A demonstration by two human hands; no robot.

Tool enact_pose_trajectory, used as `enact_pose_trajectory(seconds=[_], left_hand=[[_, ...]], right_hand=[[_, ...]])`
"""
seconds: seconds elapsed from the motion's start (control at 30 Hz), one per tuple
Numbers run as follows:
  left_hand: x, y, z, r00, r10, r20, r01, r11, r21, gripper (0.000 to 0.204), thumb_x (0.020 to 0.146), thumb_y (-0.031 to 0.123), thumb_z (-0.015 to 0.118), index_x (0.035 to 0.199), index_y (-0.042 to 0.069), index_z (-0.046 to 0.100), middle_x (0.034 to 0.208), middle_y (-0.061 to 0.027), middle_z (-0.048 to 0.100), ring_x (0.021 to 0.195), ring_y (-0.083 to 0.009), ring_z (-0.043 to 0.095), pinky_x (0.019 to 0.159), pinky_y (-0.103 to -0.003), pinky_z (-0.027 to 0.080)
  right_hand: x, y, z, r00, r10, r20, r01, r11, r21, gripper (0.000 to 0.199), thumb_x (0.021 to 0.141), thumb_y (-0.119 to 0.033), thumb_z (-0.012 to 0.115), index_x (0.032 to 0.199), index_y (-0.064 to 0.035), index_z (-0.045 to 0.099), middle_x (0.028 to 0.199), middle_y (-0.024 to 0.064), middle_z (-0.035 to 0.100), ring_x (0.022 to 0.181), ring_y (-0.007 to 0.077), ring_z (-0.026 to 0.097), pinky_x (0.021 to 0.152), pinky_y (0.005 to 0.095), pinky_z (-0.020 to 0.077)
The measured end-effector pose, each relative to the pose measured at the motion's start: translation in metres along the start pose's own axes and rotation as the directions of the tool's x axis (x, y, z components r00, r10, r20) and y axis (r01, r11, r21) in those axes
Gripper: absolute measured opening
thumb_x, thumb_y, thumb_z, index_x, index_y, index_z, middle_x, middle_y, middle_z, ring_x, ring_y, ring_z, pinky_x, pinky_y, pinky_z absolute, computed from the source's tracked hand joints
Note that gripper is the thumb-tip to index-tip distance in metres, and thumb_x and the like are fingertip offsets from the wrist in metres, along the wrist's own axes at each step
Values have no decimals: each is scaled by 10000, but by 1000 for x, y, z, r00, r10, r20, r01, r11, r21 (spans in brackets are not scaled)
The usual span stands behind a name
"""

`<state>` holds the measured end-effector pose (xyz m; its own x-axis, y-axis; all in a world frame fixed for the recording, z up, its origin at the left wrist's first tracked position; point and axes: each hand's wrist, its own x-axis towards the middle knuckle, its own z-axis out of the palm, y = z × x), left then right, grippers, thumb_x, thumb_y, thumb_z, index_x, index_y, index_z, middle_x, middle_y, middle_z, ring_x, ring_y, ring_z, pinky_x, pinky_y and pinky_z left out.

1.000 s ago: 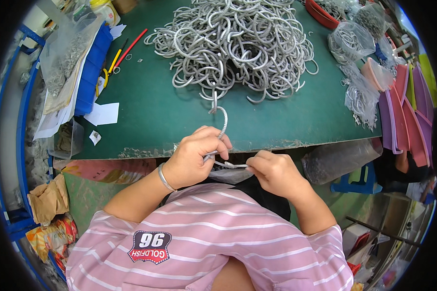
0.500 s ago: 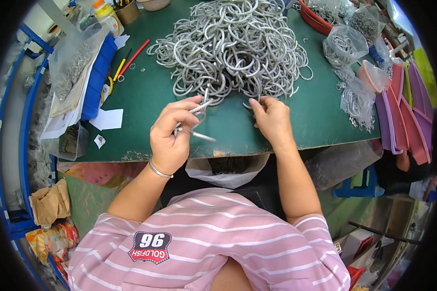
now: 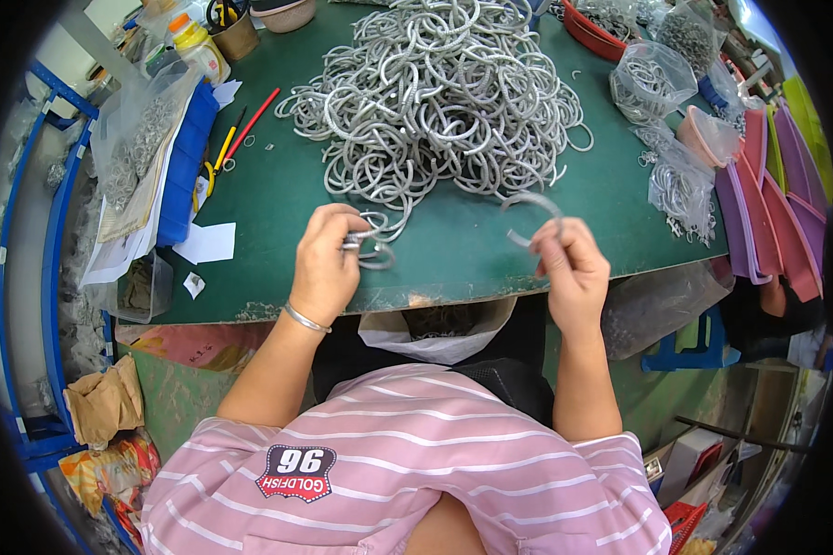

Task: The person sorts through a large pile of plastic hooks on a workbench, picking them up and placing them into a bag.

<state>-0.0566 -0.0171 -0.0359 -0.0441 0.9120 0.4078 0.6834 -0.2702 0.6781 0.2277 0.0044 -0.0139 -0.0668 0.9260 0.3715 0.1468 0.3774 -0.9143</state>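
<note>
A big heap of silver C-shaped metal rings (image 3: 444, 92) covers the middle of the green table (image 3: 278, 199). My left hand (image 3: 329, 264) is closed on a small metal piece with rings (image 3: 372, 242) at the heap's near edge. My right hand (image 3: 569, 268) holds one curved silver ring (image 3: 532, 211) up above the table, apart from the heap. A thin bangle sits on my left wrist (image 3: 304, 317). My pink striped shirt fills the lower part of the view.
Clear bags of small metal parts (image 3: 652, 83) lie at the right, beside pink and purple sheets (image 3: 768, 194). At the left are papers, a blue bin (image 3: 180, 166), a red pencil (image 3: 250, 125) and yellow-handled pliers. A white bag (image 3: 440, 328) hangs under the table edge.
Both hands rose from my lap to the table, then moved apart. The right hand now holds a ring lifted from the heap; the left hand grips a piece at the heap's edge.
</note>
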Motion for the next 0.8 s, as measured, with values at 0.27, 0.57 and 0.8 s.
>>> enact_pose_trajectory(seconds=[0.27,0.57,0.8], left_hand=[[-17,42,-22,995,102,4,-64,654,-754,121,915,-56,496,1008,7,540,1077,-212,645,957,-313,666,790,-393,559],[-54,38,16,837,346,424,-240,928,-283,190,760,0,679,946,24,654,959,-136,673,826,-308,666,723,-358,554],[-88,15,74,884,-75,461,158,977,-145,139,781,-6,596,895,0,675,837,-195,660,805,-343,652,729,-361,518]], right_hand=[[-51,-3,24,784,22,620,296,865,-405,82,790,-80,668,828,-13,637,758,136,597,666,317,622,602,394,523],[-18,-17,38,808,20,590,344,795,-499,152,767,-24,598,914,-34,631,853,140,615,738,340,615,638,423,520],[27,24,101,754,-184,631,564,674,-477,306,741,12,613,1044,-30,605,1126,106,568,978,330,540,808,413,480]])
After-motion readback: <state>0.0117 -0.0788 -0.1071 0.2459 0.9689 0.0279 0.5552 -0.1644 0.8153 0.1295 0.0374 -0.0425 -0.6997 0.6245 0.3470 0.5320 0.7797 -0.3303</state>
